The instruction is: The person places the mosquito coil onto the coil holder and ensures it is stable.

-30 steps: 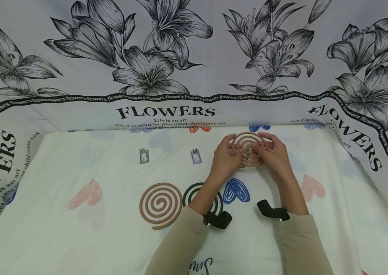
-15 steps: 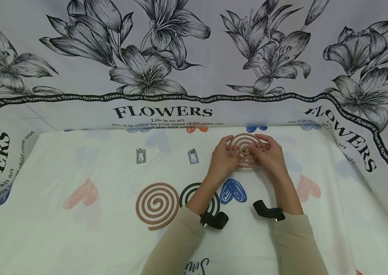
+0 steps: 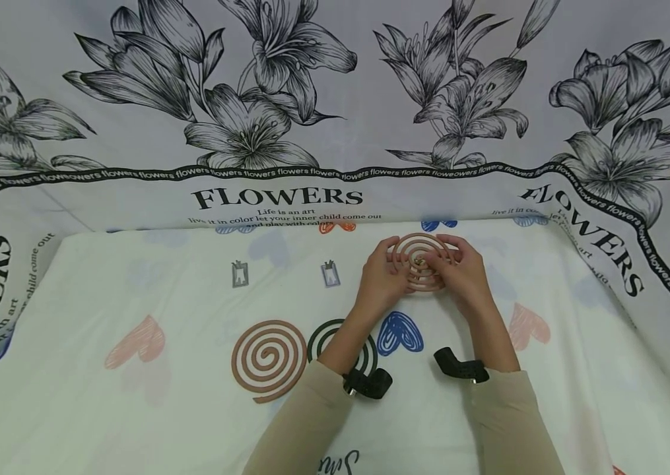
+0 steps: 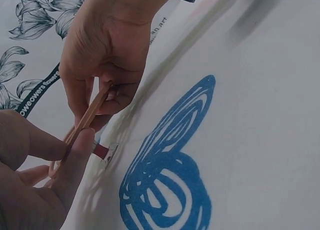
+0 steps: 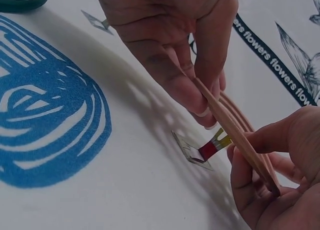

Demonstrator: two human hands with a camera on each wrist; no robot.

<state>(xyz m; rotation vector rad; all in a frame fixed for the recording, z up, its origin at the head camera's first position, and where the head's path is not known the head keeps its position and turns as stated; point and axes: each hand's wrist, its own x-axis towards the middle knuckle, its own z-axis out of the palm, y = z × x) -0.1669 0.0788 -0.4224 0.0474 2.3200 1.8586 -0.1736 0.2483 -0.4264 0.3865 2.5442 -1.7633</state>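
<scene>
A brown mosquito coil (image 3: 401,243) is held up between both hands at the back of the table. My left hand (image 3: 379,282) pinches its left rim, thumb and fingers on opposite faces. On the other side my right hand (image 3: 467,272) grips the rim, with its thumb near the middle of the spiral. Below the coil, in the right wrist view, is a small metal coil stand (image 5: 194,151) with a red part and prongs reaching the coil's underside. Whether its base touches the cloth I cannot tell. The coil (image 4: 90,113) appears nearly edge-on in the left wrist view.
Another brown coil (image 3: 268,360) lies flat at centre left. Beside it a dark green coil (image 3: 324,335) is partly covered by the left forearm. Two small metal stands (image 3: 240,274) lie apart farther back. A printed flower curtain (image 3: 287,145) rises behind the table.
The head view has shifted slightly, so everything sits a little farther left in it. Both hands keep their hold on the brown coil, with barely any movement relative to the table.
</scene>
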